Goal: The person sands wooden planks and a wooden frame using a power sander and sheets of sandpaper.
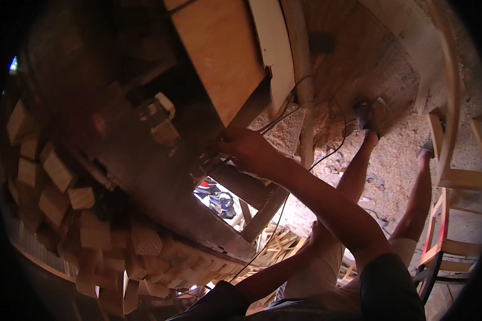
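Observation:
My right hand point(246, 152) reaches out to the edge of a dark, worn panel point(144, 176), its fingers curled at the panel's shadowed corner. What they hold is too dark to make out. Just below those fingers sits a small fitting point(201, 163), perhaps metal. My left hand point(317, 232) is down by my knee, mostly behind my right forearm, and its fingers are hidden. A thin black cable point(329, 155) runs beneath my right arm. Past the right hand stands an orange-brown wooden board point(219, 48).
Cut wood blocks point(56, 171) are stacked at the left. A pale board point(276, 53) leans beside a wooden post point(302, 107). Sawdust point(300, 208) covers the floor around my legs. Wooden frames point(460, 246) stand at the right. A bright gap point(217, 198) opens beside the panel.

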Demonstrator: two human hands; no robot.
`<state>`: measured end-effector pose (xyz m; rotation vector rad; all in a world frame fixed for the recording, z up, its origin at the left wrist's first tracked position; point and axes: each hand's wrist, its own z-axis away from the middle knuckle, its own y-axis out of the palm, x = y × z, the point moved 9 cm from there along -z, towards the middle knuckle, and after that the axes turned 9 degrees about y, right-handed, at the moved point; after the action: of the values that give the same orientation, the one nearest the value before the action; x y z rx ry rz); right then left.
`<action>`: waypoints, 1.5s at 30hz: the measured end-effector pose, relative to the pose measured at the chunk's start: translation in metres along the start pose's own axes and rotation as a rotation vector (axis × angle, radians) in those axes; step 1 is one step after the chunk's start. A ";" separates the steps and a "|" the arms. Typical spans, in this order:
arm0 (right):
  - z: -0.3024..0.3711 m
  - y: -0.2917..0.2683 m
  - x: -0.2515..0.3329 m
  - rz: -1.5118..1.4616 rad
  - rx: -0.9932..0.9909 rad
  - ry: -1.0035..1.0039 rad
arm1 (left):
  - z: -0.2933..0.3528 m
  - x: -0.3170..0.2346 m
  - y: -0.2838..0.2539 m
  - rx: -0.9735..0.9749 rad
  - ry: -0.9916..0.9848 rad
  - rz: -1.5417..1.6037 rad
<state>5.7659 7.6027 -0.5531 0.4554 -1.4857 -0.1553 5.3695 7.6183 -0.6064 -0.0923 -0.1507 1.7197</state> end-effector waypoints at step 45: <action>-0.051 0.090 -0.058 -1.060 0.513 0.446 | -0.024 0.025 -0.013 -0.118 0.112 0.220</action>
<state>5.7943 7.7158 -0.5725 1.5639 -0.7055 -0.4705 5.3816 7.6460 -0.6279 -0.3014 -0.1643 1.9194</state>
